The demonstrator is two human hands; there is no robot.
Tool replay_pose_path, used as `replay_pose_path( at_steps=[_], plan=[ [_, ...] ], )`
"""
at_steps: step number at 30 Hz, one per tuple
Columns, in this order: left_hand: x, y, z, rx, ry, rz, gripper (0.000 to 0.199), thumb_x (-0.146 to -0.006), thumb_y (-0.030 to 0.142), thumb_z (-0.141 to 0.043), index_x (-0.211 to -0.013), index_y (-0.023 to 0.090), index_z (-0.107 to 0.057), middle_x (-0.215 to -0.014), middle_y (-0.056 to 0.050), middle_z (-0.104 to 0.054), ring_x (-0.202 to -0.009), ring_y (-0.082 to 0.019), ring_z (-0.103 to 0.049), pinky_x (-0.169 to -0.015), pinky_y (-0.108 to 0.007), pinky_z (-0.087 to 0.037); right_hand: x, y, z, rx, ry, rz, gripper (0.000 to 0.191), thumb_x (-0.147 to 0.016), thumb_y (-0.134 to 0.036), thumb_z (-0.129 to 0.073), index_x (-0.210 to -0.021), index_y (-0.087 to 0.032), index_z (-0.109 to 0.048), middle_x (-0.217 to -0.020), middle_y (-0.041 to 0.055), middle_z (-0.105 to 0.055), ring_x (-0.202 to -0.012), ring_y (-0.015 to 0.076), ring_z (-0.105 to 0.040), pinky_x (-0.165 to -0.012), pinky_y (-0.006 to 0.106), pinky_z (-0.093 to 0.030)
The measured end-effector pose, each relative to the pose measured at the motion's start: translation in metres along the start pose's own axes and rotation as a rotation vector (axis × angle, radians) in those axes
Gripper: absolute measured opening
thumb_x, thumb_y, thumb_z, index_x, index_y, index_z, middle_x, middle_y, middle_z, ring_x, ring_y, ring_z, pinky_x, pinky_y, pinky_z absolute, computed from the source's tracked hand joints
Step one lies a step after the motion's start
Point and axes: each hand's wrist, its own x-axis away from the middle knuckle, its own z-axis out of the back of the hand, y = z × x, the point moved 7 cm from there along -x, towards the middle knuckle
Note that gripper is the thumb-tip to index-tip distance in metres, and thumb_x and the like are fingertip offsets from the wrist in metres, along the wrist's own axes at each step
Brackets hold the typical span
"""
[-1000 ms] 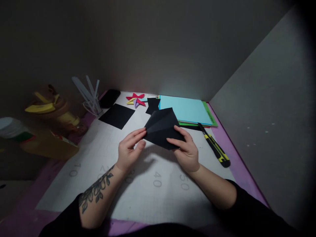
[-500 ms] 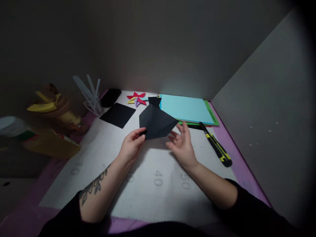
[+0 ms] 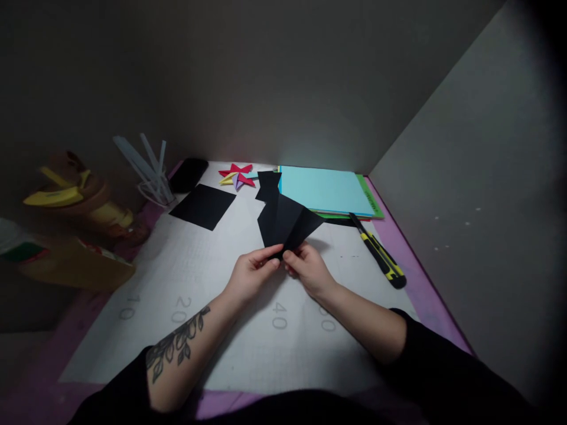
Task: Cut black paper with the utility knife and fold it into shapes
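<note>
1. Clutter at our far left: a brown and yellow shape (image 3: 71, 195), too blurred to name, and a clear holder of plastic strips (image 3: 148, 174) at the mat's edge.
2. Next come a flat black square (image 3: 202, 205) on the white cutting mat (image 3: 146, 307), a dark object (image 3: 188, 175) behind it, and a red and yellow folded star (image 3: 237, 175).
3. Our left hand (image 3: 252, 276) pinches the near tip of the folded black paper (image 3: 287, 223), thumb and fingertips pressed together on it.
4. Our right hand (image 3: 308, 273) is closed on that same tip from the other side; the sheet is lifted above mid-mat, fanning away from us.
5. We judge this a folding step: the point is being aligned, and the next move calls for matched edges and a firm crease.
6. Further right lie a cyan sheet stack (image 3: 325, 190) and a yellow and black utility knife (image 3: 376, 251).
7. Readable writing: mat numerals 10, 20, 40; the green sheet's print is illegible.
</note>
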Motion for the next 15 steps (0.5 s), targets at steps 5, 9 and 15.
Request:
replay_pose_path(
  at_steps=[5, 9, 15],
  plan=[
    [0.002, 0.000, -0.004, -0.001, -0.033, 0.027, 0.040, -0.068, 0.023, -0.079, -0.107, 0.021, -0.073, -0.061, 0.001, -0.064, -0.053, -0.011, -0.053, -0.058, -0.026, -0.045, 0.000, -0.005, 0.006, -0.014, 0.090, -0.019, 0.035, -0.071, -0.049, -0.073, -0.067, -0.019, -0.055, -0.048, -0.0060, -0.049, -0.042, 0.0079, -0.040, -0.041, 0.022, -0.026],
    [0.002, -0.005, -0.007, 0.273, -0.072, 0.150, 0.035, -0.071, 0.023, -0.077, -0.106, 0.019, -0.072, -0.089, -0.006, -0.071, -0.074, -0.014, -0.064, -0.074, -0.028, -0.051, -0.002, -0.008, 0.013, -0.063, 0.164, -0.028, 0.037, -0.068, -0.050, -0.074, -0.064, -0.019, -0.053, -0.047, -0.0058, -0.049, -0.042, 0.0076, -0.038, -0.040, 0.021, -0.024],
    [-0.001, 0.001, -0.007, 0.389, -0.075, 0.159, 0.068, -0.073, 0.016, -0.075, -0.135, 0.021, -0.045, -0.096, -0.007, -0.071, -0.076, -0.014, -0.067, -0.072, -0.027, -0.054, -0.004, -0.006, 0.016, -0.094, 0.158, -0.065, 0.036, -0.068, -0.046, -0.075, -0.063, -0.018, -0.053, -0.047, -0.0056, -0.050, -0.041, 0.0067, -0.039, -0.040, 0.020, -0.025]
  ],
)
